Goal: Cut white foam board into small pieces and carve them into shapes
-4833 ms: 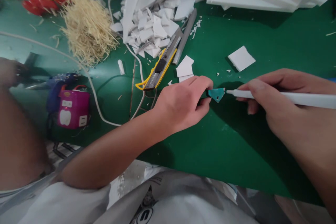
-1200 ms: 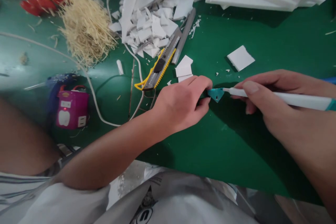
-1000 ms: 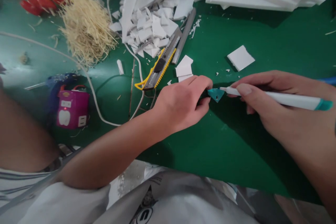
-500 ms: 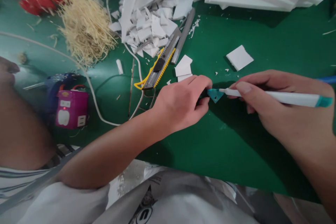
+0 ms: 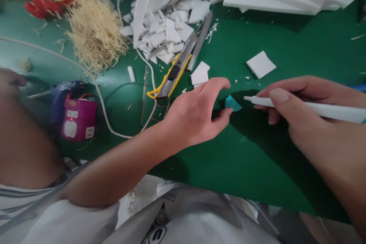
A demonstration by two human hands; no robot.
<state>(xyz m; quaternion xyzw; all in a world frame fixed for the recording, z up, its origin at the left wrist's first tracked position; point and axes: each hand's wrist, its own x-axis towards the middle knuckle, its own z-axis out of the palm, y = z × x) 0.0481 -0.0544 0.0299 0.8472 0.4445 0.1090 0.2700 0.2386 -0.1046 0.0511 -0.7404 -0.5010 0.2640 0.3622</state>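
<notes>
A small teal-coloured piece (image 5: 232,103) lies on the green table at the fingertips of my left hand (image 5: 197,110). The thumb of that hand touches or nearly touches the piece's near edge, while the index finger is lifted away and curved above it. The hand is open, with a gap between thumb and finger. To the right, my right hand (image 5: 309,110) is closed around a white marker (image 5: 328,110). The marker's tip points left at the teal piece and stands a short way off it. A white foam square (image 5: 261,64) lies beyond the right hand.
Beyond my left hand lie a yellow-and-grey utility knife (image 5: 174,74), a grey rod (image 5: 201,40) and a heap of white foam scraps (image 5: 167,32). A magenta power adapter (image 5: 79,119) and straw-like shreds (image 5: 95,34) are leftward. Another person's arm (image 5: 24,137) rests at far left.
My left index finger has lifted off the teal piece, opening the hand. The piece has turned slightly. My right hand has drawn the marker back to the right, off the piece.
</notes>
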